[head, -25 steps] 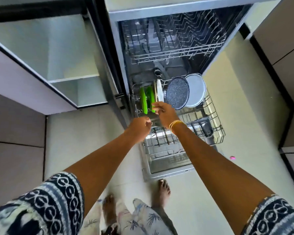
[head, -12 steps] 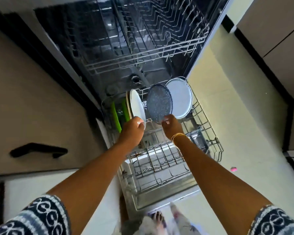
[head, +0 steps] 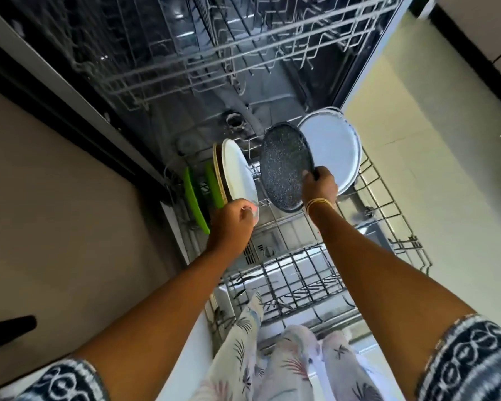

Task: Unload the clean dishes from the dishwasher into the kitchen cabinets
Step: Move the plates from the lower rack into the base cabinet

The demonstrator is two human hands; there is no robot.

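Head view looks down into an open dishwasher [head: 185,68] with the lower rack [head: 388,215] pulled out. Left hand [head: 233,224] grips the lower rim of a white plate [head: 237,172], fingers curled round the edge; the plate stands on edge in the rack's left part. Right hand [head: 320,188] grips the right rim of a dark speckled plate [head: 285,166], thumb on its face, fingers behind; that plate is upright, tilted a bit, between the white plate and a large pale round plate [head: 333,149] at the rack's back right. The right hand overlaps the pale plate's lower edge; cannot tell if it touches it. Gold bangles [head: 320,202] on the right wrist. Just behind the white plate stands a tan-rimmed plate [head: 217,169], touching or nearly so. Left of these, two green plates [head: 195,201] stand on edge in the tines, near the rack's left wall. Upper rack [head: 243,47] sits inside the tub above, no dishes visible in it. The front half of the lower rack shows bare wire. Patterned sleeves [head: 472,360] at both lower corners, floral trousers [head: 272,357] at bottom centre. A cabinet front [head: 55,227] with a black handle [head: 9,331] fills the left side; pale floor [head: 446,183] on the right.
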